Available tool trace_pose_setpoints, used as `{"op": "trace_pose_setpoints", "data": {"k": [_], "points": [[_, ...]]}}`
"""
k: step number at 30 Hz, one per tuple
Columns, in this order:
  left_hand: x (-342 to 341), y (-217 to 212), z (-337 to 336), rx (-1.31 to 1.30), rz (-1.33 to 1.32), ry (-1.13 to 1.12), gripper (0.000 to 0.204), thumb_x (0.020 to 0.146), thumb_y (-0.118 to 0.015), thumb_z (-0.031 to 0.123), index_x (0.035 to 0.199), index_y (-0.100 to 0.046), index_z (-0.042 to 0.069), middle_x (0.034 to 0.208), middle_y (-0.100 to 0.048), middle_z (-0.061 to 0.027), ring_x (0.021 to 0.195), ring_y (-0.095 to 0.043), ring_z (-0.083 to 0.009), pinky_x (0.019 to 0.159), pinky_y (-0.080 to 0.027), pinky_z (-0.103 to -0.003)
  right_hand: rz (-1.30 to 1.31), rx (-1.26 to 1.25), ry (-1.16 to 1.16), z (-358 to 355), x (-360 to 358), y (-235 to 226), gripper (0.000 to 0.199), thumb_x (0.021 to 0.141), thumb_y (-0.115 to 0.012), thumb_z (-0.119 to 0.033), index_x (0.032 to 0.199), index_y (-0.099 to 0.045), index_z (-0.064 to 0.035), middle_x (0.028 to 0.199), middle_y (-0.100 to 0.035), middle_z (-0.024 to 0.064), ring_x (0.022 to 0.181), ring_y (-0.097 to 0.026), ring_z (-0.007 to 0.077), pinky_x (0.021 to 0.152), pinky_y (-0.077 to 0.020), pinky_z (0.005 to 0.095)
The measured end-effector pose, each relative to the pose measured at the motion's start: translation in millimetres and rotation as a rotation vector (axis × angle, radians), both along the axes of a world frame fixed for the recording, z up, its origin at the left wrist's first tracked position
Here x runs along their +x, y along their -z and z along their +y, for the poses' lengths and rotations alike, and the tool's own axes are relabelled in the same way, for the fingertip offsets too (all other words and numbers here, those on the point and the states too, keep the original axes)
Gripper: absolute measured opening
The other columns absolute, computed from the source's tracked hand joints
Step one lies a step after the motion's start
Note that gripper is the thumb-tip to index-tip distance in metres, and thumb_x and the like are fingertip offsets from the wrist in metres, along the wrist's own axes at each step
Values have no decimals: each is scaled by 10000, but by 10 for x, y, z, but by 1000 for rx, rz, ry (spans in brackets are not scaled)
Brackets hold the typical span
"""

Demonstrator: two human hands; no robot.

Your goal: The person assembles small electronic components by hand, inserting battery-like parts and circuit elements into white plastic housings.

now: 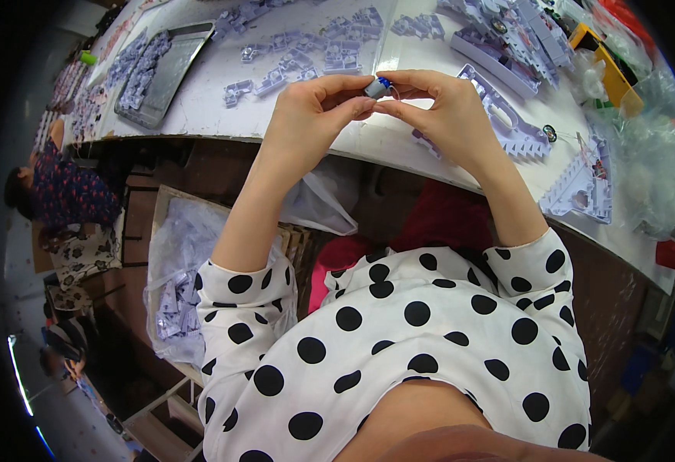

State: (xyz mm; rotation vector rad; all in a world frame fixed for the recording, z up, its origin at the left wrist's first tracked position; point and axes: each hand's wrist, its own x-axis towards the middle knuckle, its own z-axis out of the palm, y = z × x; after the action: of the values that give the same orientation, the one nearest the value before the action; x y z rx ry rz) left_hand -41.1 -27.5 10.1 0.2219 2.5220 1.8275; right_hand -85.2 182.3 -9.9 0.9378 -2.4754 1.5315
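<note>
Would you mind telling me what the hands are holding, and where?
Both hands, left and right, pinch a small blue-and-silver part by its ends between fingertips.

Small plastic parts (306, 54) lie on the counter (199, 108), a tray (156, 73) to their left, bags (653, 154) at far right.

A white tabletop (222, 108) is carrying scattered pale lilac plastic parts (306, 54), a metal tray (160, 73) at its left holding more of them, stacked lilac frames (507, 42), a yellow box (607, 65) and clear plastic bags (661, 162) at its right.
</note>
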Motion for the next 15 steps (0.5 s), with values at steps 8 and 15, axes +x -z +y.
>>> {"op": "trace_pose_setpoints", "data": {"k": [8, 15], "points": [[126, -32, 50, -184, 108, 16, 309, 964, -665, 28, 1268, -684, -27, 1072, -755, -116, 974, -728, -153, 900, -567, -267, -35, 11, -58, 44, -10, 10, 371, 864, -790, -179, 1201, -735, -34, 1069, -762, 123, 1024, -740, 198, 798, -577, 296], [85, -67, -28, -88, -30, 23, 284, 964, -656, 11, 1237, -685, -60, 1076, -748, -132, 977, -734, -179, 921, -580, -288, -44, -36, -122, 56, -13, 25, 386, 880, -781, -148, 1251, -724, -62, 1075, -767, 107, 1007, -734, 184, 794, -566, 296]]}}
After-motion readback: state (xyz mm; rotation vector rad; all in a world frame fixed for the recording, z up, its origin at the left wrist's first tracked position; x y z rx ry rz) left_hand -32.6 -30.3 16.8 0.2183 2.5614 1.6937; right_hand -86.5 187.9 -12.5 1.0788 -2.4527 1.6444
